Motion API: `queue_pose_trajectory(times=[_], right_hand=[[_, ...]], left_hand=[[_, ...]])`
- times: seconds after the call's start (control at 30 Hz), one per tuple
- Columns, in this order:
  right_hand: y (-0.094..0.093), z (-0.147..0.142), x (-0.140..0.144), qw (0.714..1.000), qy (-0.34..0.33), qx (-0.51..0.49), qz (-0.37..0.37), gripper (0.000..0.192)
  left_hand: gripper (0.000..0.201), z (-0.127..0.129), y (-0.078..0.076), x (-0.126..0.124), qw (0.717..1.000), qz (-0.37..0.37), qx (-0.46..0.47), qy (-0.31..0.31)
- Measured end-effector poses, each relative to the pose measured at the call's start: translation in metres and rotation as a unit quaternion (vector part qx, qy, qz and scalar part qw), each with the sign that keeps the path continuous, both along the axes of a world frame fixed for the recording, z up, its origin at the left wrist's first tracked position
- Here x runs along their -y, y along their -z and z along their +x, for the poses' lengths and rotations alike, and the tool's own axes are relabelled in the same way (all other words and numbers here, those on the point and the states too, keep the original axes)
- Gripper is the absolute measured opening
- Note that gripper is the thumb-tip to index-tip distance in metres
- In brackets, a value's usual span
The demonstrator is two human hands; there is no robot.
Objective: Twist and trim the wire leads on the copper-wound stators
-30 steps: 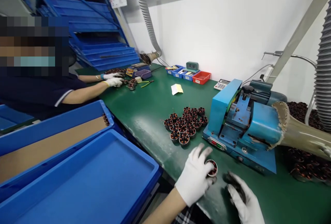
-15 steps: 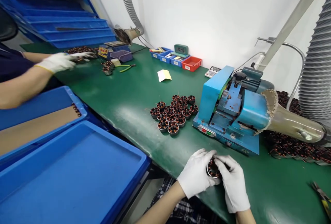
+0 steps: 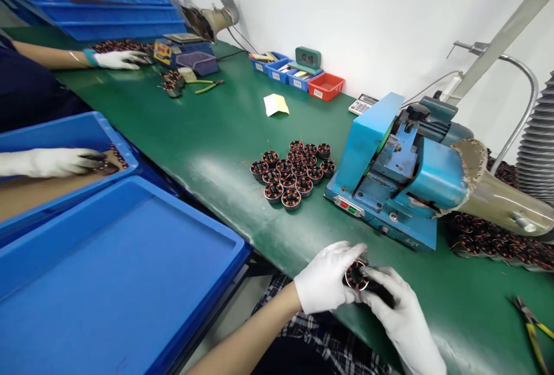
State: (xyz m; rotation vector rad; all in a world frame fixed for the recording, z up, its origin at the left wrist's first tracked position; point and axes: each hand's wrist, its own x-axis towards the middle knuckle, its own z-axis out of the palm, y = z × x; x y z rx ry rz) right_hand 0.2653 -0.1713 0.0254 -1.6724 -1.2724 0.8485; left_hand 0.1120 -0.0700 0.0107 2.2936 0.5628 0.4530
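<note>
Both my hands wear white gloves and meet at the front edge of the green table (image 3: 208,132). My left hand (image 3: 326,278) and my right hand (image 3: 398,314) together grip one small round copper-wound stator (image 3: 355,276), held just above the table. Behind them stands a blue machine (image 3: 389,173) with a beige funnel-shaped duct (image 3: 497,196). A cluster of several like stators (image 3: 292,174) sits upright on the table to the left of the machine.
Two blue trays (image 3: 116,271) lie at the left. A co-worker's gloved hands reach into the rear tray (image 3: 60,161) and work at the far table end (image 3: 119,59). Small bins (image 3: 303,78), a clock, a calculator, yellow paper, pliers (image 3: 530,326) and a stator pile (image 3: 493,242) surround the machine.
My right hand came in from the right and joined my left on the stator. The view swung right and down. A co-worker's hand moved into the rear tray.
</note>
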Motion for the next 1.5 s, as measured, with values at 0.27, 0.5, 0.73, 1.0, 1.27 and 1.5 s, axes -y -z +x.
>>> queue_pose_trajectory(times=[0.27,0.5,0.73,1.0,1.27,1.5], right_hand=[[0.01,-0.022,0.018,0.996,0.082,0.02,-0.037,0.025],[0.017,-0.01,0.024,0.97,0.195,-0.143,-0.011,0.032],[0.021,-0.007,0.006,0.993,0.073,-0.063,-0.062,0.029],[0.0,-0.007,-0.004,0.97,0.004,0.236,0.064,0.022],[0.026,-0.011,0.024,0.888,-0.01,0.449,0.103,0.024],[-0.01,0.013,0.01,0.991,-0.006,0.124,-0.059,0.023]], left_hand=[[0.06,0.006,-0.001,0.009,0.996,0.038,-0.019,-0.073],[0.078,0.002,-0.001,0.001,0.998,0.005,0.034,-0.043],[0.072,-0.002,-0.003,-0.005,0.999,-0.034,-0.006,0.002],[0.055,0.001,0.003,0.001,0.999,0.018,0.031,-0.041],[0.053,0.001,0.001,0.004,0.996,0.034,0.05,-0.06],[0.073,-0.001,-0.004,-0.002,0.999,0.005,0.03,-0.026]])
